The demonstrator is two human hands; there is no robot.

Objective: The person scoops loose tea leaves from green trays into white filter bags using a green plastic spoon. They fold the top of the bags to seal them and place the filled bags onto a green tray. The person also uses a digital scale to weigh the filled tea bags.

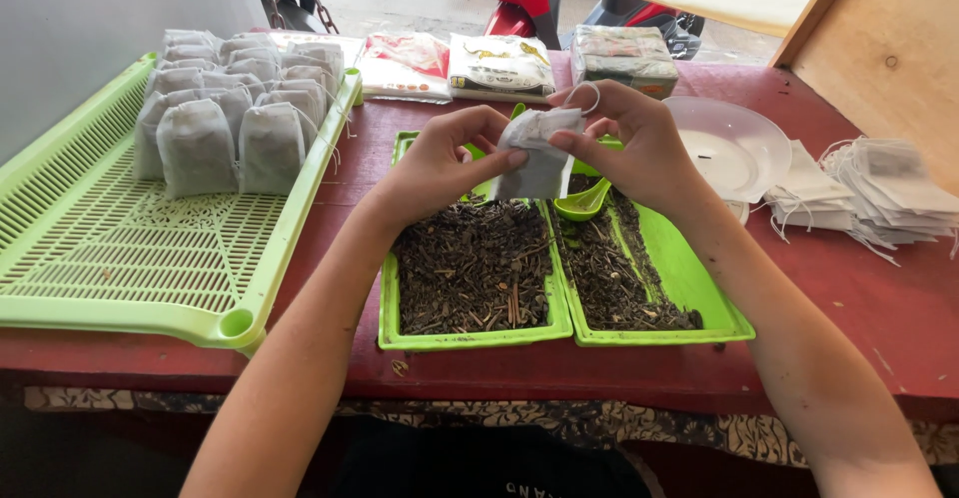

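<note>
Both hands pinch one white filter bag (536,153): left hand (440,163) and right hand (629,143) fingers closed on it, above two green trays (689,278) of dried herbs (470,263); filled bags (235,108) sit left.

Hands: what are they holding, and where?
Both hands, left and right, hold a small white pouch, pinching its top edge at either side.

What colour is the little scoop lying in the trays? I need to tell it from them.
Bright green, like the trays. The scoop shows in the head view, just below the right hand.
</note>
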